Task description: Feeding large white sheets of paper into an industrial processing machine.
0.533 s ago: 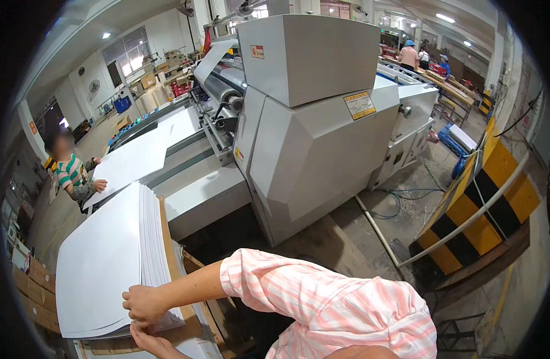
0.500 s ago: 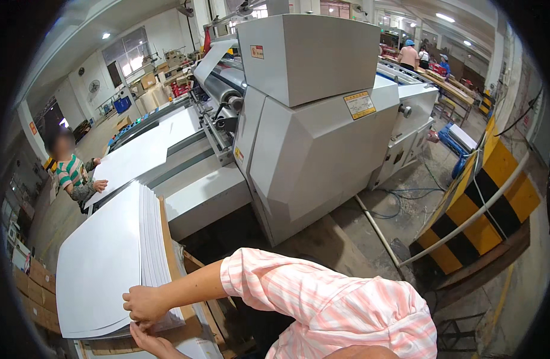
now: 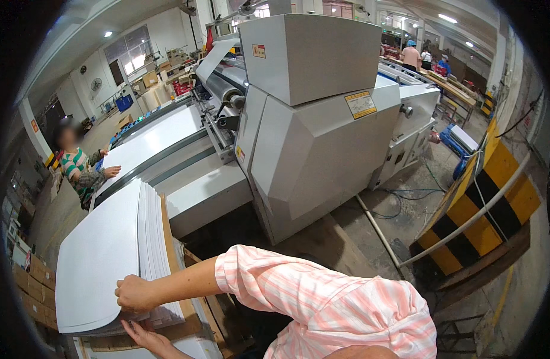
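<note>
At the lower left rises a tall stack of large white sheets point(image 3: 98, 251), with the near corner of the top sheets curled up. My right hand point(image 3: 136, 294), its arm in a pink striped sleeve reaching across from the right, is closed on that lifted corner. Just below it, my left hand point(image 3: 148, 340) lies with its fingers stretched out beside the stack's near edge, apart from my right hand. Nothing shows in its palm. Brown board point(image 3: 172, 239) lines the stack's right side.
A large grey machine point(image 3: 323, 137) with rollers point(image 3: 227, 93) stands ahead. Across the stack, a co-worker point(image 3: 77, 164) has hands at a white sheet point(image 3: 158, 140) on the machine's feed table. A yellow-black striped barrier point(image 3: 478, 215) and a pipe rail point(image 3: 370, 224) are at right.
My right hand has moved slightly up and left with the sheet corner, which curls more now. My left hand has shifted slightly left. The co-worker's sheet has slid toward the rollers.
</note>
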Tool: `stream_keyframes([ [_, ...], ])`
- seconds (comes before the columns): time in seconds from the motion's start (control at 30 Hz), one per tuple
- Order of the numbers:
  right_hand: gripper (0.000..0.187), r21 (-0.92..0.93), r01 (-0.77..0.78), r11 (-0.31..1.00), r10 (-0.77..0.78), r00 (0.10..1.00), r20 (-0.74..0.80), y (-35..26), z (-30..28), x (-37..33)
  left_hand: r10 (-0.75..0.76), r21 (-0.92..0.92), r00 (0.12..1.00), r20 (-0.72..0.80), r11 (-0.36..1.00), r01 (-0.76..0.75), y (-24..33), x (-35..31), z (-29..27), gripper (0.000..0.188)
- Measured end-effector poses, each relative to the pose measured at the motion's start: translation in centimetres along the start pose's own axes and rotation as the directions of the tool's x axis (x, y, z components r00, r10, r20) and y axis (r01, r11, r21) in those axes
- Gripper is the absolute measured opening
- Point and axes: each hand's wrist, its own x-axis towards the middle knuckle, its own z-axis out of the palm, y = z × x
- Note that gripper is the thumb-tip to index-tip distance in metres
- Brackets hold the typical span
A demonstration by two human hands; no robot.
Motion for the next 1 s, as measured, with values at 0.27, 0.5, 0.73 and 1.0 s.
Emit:
stream_keyframes([
  [0.27,0.024,-0.035,0.054,0.998,-0.051,0.995,0.089,-0.2,1.5,-1.2,-0.008,0.176,0.991,-0.134,0.984,0.031,0.3,1.0,-0.7,0.032],
  [0.5,0.023,-0.047,-0.031,0.998,0.034,0.997,0.065,1.2,2.1,-0.2,0.052,0.008,0.997,0.063,0.999,-0.053,-0.3,-0.2,0.0,0.036],
  [0.73,0.018,0.016,-0.010,1.000,0.013,0.976,-0.217,0.1,-0.6,1.6,0.130,0.044,0.991,-0.010,0.991,-0.130,-0.2,0.1,0.2,0.039],
  [1.0,0.018,-0.024,-0.076,0.997,0.079,0.988,0.135,1.0,1.0,-1.4,-0.067,0.178,0.987,-0.144,0.980,0.092,-0.1,1.0,0.0,0.041],
])
